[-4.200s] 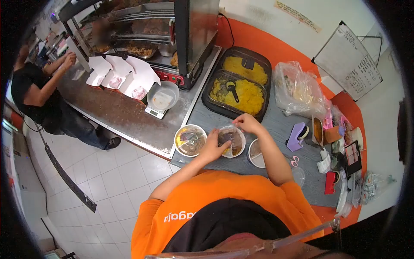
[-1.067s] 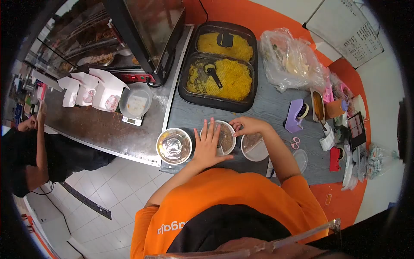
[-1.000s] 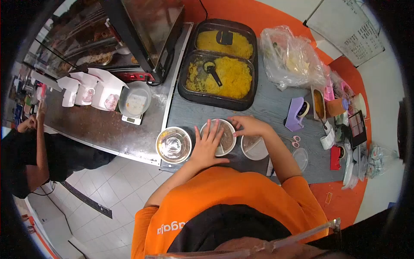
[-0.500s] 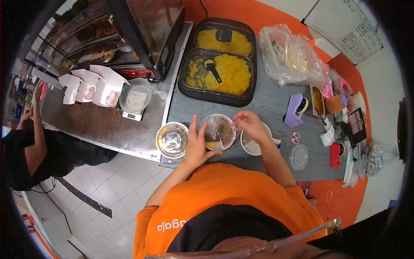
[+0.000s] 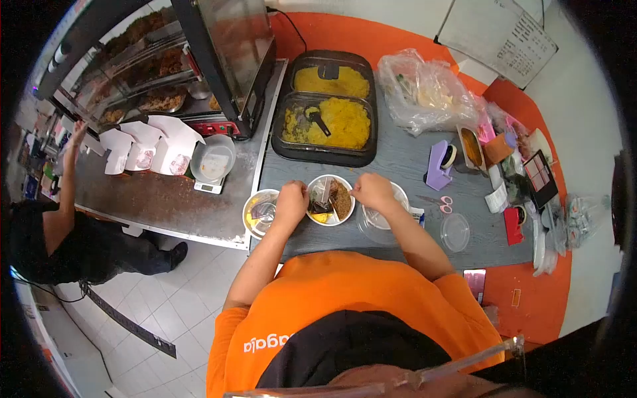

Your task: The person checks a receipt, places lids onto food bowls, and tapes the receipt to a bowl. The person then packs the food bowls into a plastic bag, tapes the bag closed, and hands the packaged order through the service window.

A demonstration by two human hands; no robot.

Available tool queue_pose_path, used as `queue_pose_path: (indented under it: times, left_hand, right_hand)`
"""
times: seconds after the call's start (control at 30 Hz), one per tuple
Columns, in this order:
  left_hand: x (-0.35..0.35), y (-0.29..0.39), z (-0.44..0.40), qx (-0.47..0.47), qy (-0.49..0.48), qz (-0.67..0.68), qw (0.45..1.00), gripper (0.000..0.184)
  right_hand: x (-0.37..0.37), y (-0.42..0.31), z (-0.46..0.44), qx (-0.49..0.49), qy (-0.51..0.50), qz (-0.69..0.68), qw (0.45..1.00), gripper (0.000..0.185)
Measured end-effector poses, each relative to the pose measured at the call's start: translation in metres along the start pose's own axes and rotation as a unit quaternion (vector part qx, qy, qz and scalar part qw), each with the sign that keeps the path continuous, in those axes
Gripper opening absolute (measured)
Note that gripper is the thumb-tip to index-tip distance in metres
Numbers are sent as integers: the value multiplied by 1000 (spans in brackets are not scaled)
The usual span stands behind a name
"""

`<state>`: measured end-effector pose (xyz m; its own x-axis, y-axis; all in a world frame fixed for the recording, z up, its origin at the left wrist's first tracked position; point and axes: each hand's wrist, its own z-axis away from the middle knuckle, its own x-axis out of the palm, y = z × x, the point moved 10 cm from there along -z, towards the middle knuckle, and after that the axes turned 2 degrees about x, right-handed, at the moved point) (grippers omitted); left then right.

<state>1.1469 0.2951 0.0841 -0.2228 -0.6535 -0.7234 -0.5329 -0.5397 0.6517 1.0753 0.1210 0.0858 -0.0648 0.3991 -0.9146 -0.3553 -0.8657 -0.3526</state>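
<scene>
Table [image 5: 405,156], middle bowl [image 5: 331,201] between left hand [image 5: 292,203] and right hand [image 5: 374,192], grips unclear

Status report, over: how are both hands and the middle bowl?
Left hand and right hand at opposite sides of middle bowl. Brown and yellow food inside. Close on either side: left bowl, right bowl.

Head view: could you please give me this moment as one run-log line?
middle bowl: food inside, looks uncovered | left hand: at its left rim | right hand: at its right rim | scoop: on yellow food
</scene>
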Motion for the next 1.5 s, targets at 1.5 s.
queue_pose_path:
  times: [1.5]
  left_hand:
    - [-83,-111,97,-235,246,-16,940,48]
  right_hand:
    - [99,-168,-23,-136,-289,23,947,50]
